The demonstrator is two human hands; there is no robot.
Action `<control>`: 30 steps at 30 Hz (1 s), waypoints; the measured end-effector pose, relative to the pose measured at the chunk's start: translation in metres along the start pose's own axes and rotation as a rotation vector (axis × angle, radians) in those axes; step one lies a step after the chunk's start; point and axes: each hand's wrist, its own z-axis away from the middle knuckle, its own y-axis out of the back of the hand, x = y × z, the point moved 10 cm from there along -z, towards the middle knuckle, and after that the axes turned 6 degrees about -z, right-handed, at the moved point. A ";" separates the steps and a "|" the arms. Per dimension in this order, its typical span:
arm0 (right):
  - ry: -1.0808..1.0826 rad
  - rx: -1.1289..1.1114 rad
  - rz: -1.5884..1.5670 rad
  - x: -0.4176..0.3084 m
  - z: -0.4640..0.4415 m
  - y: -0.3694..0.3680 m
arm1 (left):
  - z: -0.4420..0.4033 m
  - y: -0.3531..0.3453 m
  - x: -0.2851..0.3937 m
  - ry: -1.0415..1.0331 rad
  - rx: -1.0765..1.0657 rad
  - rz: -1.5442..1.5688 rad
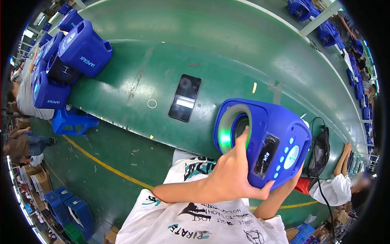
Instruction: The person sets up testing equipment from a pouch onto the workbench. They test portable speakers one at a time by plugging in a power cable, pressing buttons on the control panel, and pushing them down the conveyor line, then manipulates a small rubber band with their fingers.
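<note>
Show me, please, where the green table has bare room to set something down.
The green table is mostly bare between the stacked blue speakers and the phone, save a white ring; also beyond the phone, left of a yellow scrap. It's crowded at those stacked speakers, the held speaker and the black bag.

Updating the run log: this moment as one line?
left hand: holding blue speaker; right hand: partly hidden behind it; phone: on green table

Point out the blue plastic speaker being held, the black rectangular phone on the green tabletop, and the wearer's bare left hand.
Blue plastic speaker (270,124): head view, on its casing.
Black rectangular phone (185,96): head view, on its screen.
Bare left hand (232,174): head view, on its back.
</note>
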 end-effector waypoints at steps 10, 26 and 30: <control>-0.073 0.032 -0.038 0.026 0.013 -0.001 | 0.004 -0.006 -0.001 -0.046 -0.001 -0.041; 0.043 0.070 -0.064 -0.002 0.021 0.010 | -0.005 0.009 -0.016 0.026 0.004 0.012; 0.127 -0.021 0.047 -0.015 0.032 0.005 | -0.006 0.011 -0.026 0.080 0.004 -0.033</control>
